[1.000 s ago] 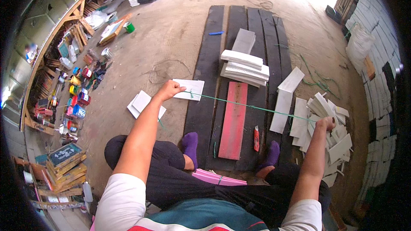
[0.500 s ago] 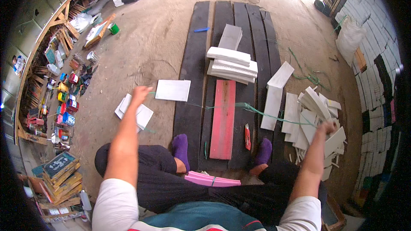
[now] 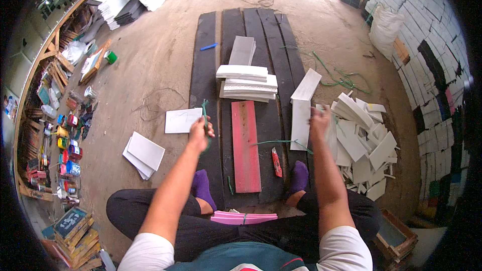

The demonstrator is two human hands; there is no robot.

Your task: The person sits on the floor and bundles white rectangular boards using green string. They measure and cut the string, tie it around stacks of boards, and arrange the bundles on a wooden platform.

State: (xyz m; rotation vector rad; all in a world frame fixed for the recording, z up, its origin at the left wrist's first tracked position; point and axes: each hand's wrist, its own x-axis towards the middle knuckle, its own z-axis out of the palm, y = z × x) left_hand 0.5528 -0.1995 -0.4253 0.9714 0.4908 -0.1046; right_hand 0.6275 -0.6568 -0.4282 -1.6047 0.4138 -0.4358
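Green string (image 3: 205, 113) stands up out of my left hand (image 3: 201, 133), which is closed on it over the left edge of the black boards. My right hand (image 3: 320, 120) is blurred beside the white strips on the right, and its fingers do not show clearly. Between my hands another length of green string (image 3: 278, 142) crosses the end of the pink-red board (image 3: 246, 145). A red box cutter (image 3: 276, 162) lies right of that board. Just beyond it sits a stack of white foam-like slabs (image 3: 248, 83). A white rectangular piece (image 3: 176, 121) lies left of my left hand.
Black planks (image 3: 208, 70) run away from my feet, bearing a blue pen-like item (image 3: 209, 46). A heap of white offcuts (image 3: 369, 145) lies right, tangled green string (image 3: 346, 78) beyond it. More white pieces (image 3: 145, 151) and paint cans (image 3: 70, 150) are left.
My arms have come inward from a wide spread. The string that stretched between my hands is now slack, with a bunch upright in my left hand. The whole view has shifted slightly.
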